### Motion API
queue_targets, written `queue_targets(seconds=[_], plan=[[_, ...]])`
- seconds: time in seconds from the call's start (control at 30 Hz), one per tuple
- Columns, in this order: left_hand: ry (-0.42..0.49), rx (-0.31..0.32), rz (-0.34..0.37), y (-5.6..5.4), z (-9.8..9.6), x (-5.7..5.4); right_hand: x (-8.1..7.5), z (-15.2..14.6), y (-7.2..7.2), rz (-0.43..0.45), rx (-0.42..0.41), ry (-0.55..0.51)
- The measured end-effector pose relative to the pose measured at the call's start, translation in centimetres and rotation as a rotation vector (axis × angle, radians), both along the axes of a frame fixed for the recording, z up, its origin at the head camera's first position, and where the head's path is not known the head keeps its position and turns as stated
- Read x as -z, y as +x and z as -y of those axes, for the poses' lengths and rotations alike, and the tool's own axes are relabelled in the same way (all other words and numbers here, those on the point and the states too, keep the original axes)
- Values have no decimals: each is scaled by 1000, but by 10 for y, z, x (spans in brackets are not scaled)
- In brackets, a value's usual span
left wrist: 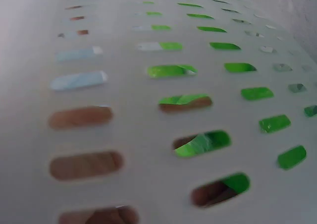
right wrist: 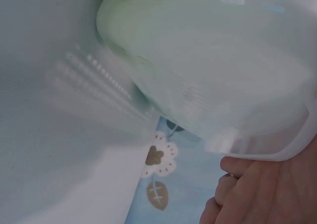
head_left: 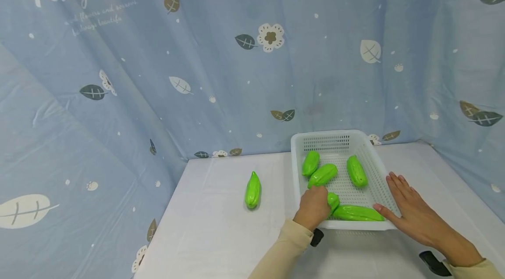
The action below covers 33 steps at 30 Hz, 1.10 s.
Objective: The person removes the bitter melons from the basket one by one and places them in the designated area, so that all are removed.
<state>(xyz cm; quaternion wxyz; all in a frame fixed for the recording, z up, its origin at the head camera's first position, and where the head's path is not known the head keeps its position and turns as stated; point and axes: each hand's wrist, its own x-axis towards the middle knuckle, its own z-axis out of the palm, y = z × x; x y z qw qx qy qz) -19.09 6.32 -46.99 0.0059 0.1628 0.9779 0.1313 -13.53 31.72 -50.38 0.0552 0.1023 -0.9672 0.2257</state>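
My left hand (head_left: 313,206) reaches over the near left part of a white slotted plastic basket (head_left: 340,225), its fingers curled round a glossy green vegetable (head_left: 333,200) that it partly hides. In the left wrist view, skin and green pieces show through slots in the basket wall (left wrist: 138,174). My right hand (head_left: 418,213) rests on the basket's right rim near the front corner, fingers straight. The right wrist view shows that hand (right wrist: 262,192) against the rim (right wrist: 277,157). A long green vegetable (head_left: 357,213) lies along the near wall inside.
Inside the basket lie more green vegetables: two touching at the left (head_left: 311,163) (head_left: 323,174) and one at the right (head_left: 357,171). Another green vegetable (head_left: 253,190) lies on the white table (head_left: 221,217), left of the basket. A blue patterned curtain (head_left: 221,73) hangs behind.
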Motion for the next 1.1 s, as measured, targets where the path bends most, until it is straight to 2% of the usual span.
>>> queue_targets(seconds=[0.3, 0.5, 0.6, 0.8, 1.1], plan=[[11, -18, 29, -2, 0, 2, -1, 2, 1, -11, 1, 2], [134, -32, 80, -1, 6, -6, -1, 1, 0, -16, 0, 5], [201, -25, 84, 1, 10, -11, -1, 1, 0, -20, -2, 7], [236, 1, 68, 1, 15, -12, 0, 0, 0, -10, -1, 0], [307, 19, 99, -1, 20, -13, 0, 0, 0, 8, 0, -9]])
